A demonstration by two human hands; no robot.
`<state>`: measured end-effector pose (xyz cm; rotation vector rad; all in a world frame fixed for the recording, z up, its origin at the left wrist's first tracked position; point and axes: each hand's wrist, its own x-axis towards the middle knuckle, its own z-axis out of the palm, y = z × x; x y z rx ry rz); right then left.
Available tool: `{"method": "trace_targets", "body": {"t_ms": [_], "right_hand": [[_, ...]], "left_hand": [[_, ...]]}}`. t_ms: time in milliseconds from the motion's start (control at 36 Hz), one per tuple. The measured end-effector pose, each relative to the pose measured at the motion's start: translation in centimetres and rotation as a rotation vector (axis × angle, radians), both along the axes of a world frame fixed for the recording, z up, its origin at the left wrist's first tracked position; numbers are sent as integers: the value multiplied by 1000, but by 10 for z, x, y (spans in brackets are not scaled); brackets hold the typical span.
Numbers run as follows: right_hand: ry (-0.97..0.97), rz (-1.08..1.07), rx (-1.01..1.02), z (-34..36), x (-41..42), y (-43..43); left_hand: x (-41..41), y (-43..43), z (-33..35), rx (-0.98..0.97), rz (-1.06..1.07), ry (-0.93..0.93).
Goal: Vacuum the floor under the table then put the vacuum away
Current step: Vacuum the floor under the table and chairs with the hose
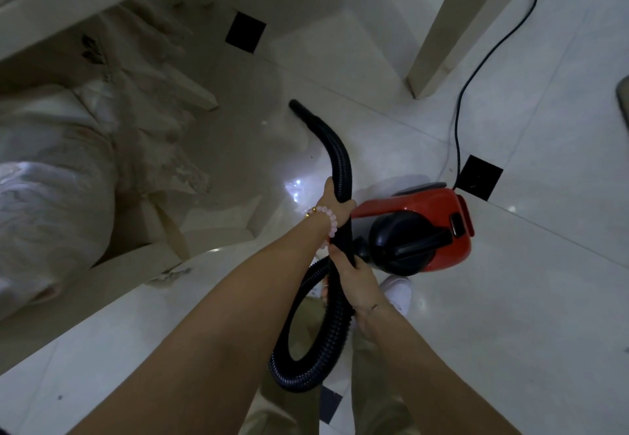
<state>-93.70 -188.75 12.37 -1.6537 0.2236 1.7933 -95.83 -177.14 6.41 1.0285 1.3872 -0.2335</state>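
A red and black canister vacuum (422,227) stands on the pale tiled floor (510,298) just right of centre. Its black ribbed hose (335,148) loops down below my hands and runs up and left, with the open nozzle end (294,105) low over the floor under the table. My left hand (335,203), with a pink bead bracelet on the wrist, grips the hose higher up. My right hand (350,274) grips the hose lower down, close to the vacuum body.
A cream table leg (452,36) stands at the upper right, with the black power cord (476,70) trailing past it to the vacuum. More table legs (190,87) and pale draped fabric (51,175) fill the left. My white shoe (398,291) is below the vacuum.
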Motion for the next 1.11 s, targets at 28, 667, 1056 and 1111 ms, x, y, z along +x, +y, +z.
{"method": "trace_targets", "body": {"t_ms": [28,667,1056,1111], "right_hand": [[-2,-3,-2,0,0,0],[-55,115,14,-4,34,31],[-42,239,-22,-7,-16,1],[-54,290,-16,-6,-19,-3]], "left_hand": [[0,1,0,-7,-11,-23],[14,28,-11,20,188,6],[-56,-16,-23,93,569,312],[-64,-19,-23,70,554,322]]}}
